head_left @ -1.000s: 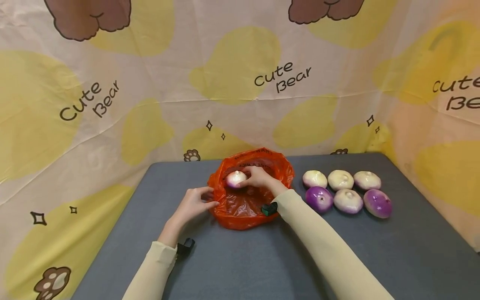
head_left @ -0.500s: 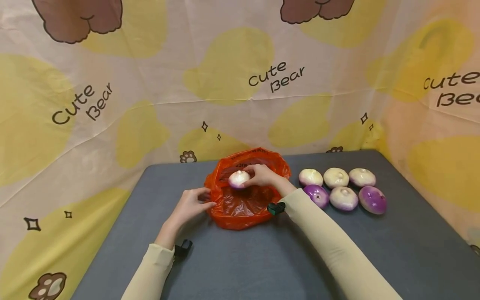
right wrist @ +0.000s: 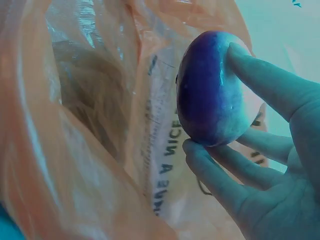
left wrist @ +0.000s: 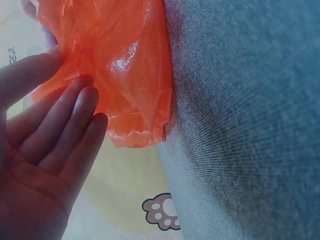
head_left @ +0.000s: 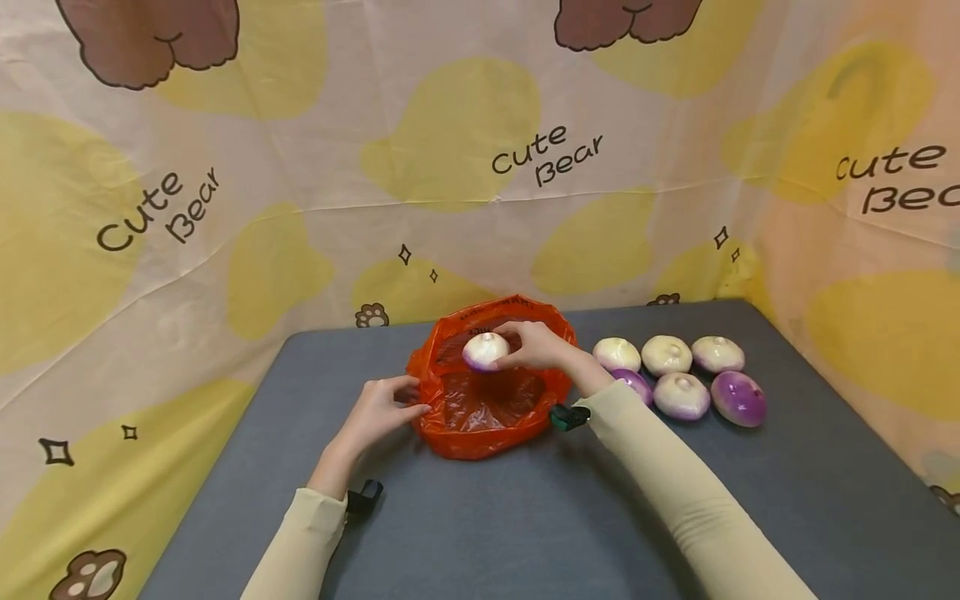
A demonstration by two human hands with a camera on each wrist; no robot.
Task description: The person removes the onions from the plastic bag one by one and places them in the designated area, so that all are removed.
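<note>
My right hand [head_left: 534,346] pinches a glossy purple-and-white onion [head_left: 486,351] between thumb and fingers, over the mouth of a red plastic bag [head_left: 472,446]. In the right wrist view the onion [right wrist: 210,90] shows its purple side, with printed lettering on the bag behind it. The bag stands with its mouth spread wide; dark, crumpled plastic shows within. At its left side my left hand [head_left: 378,410] holds the rim, thumb and fingertips against the plastic. The left wrist view shows the bag [left wrist: 125,65] puckered by these fingertips.
Several more onions lie in two rows right of the bag, among them a white one [head_left: 682,396] and a purple one [head_left: 738,399]. My right sleeve partly covers another. A grey cloth [head_left: 465,533] covers the table; a printed fabric backdrop [head_left: 450,133] rises behind.
My right hand has lifted the onion slightly and moved it to the right across the bag's mouth. My left hand keeps its place at the rim. The head view has shifted slightly.
</note>
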